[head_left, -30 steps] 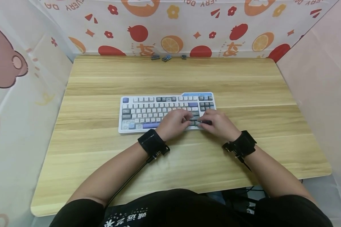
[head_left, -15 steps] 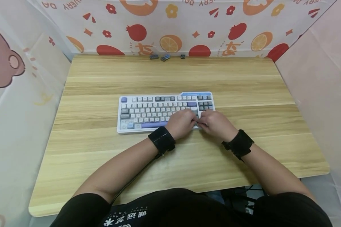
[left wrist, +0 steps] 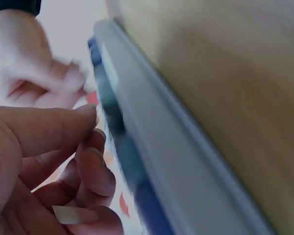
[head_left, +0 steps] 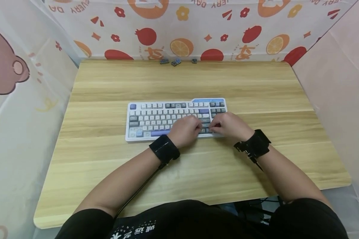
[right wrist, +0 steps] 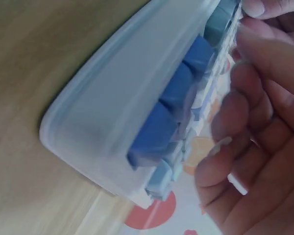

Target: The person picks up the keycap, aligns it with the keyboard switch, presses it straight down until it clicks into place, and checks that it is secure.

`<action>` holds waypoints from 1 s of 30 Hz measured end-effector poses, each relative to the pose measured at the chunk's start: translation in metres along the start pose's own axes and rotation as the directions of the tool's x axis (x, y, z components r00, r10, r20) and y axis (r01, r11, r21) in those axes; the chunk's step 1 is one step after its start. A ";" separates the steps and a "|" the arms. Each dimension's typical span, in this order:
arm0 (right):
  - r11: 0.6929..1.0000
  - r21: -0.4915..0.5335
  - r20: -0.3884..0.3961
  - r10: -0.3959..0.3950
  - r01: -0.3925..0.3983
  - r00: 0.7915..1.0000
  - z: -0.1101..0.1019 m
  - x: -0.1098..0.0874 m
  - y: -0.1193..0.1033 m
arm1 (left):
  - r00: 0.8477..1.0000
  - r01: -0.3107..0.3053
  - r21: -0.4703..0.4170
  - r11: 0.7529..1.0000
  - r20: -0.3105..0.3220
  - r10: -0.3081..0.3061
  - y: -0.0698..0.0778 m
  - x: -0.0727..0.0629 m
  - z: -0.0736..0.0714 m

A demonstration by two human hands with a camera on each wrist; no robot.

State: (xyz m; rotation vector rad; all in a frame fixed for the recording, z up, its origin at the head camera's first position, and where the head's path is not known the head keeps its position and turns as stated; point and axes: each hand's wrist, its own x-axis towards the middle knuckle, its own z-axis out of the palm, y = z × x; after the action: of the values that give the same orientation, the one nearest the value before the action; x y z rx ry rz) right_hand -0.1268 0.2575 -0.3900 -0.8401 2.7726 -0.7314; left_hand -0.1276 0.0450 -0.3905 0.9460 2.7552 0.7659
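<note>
A white keyboard (head_left: 155, 116) with white, grey and purple keycaps lies on the wooden table. My left hand (head_left: 184, 131) is over its lower right part, fingers curled. In the left wrist view, the thumb of the left hand (left wrist: 44, 147) comes close to the index fingertip beside the grey keycaps (left wrist: 108, 95); nothing shows clearly between them. My right hand (head_left: 231, 126) hovers at the keyboard's right end, thumb and index fingertips close together. In the right wrist view, the right hand (right wrist: 264, 112) has curled fingers beside blue keycaps (right wrist: 159, 129). Whether either hand pinches something small is hidden.
Several small dark and blue pieces (head_left: 174, 63) lie along the back edge of the wooden table (head_left: 107, 79). A fruit-patterned cloth (head_left: 179, 30) hangs behind it. Black straps with cables circle both wrists.
The hands came together over the keyboard's lower right corner half a second ago. Now they are apart again, the left moved back left and the right slightly right.
</note>
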 end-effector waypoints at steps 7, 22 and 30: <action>0.992 -0.033 0.188 0.126 -0.122 0.974 -0.006 0.018 -0.011 | 0.989 0.148 0.028 0.989 0.017 -0.148 -0.032 -0.028 -0.042; 0.993 -0.022 0.386 0.115 -0.116 0.915 -0.042 0.072 -0.017 | 0.933 0.340 0.004 0.940 0.127 -0.338 -0.088 -0.068 -0.075; 0.979 -0.118 0.179 0.188 -0.168 0.966 -0.070 0.152 0.015 | 0.928 0.338 -0.043 0.940 0.184 -0.325 -0.097 -0.075 -0.076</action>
State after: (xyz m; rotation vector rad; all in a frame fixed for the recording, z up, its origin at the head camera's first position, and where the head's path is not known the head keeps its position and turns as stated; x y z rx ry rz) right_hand -0.2800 0.2121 -0.3378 -0.6288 2.6863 -0.4570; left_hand -0.1412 -0.0980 -0.3764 0.4845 2.6130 0.6837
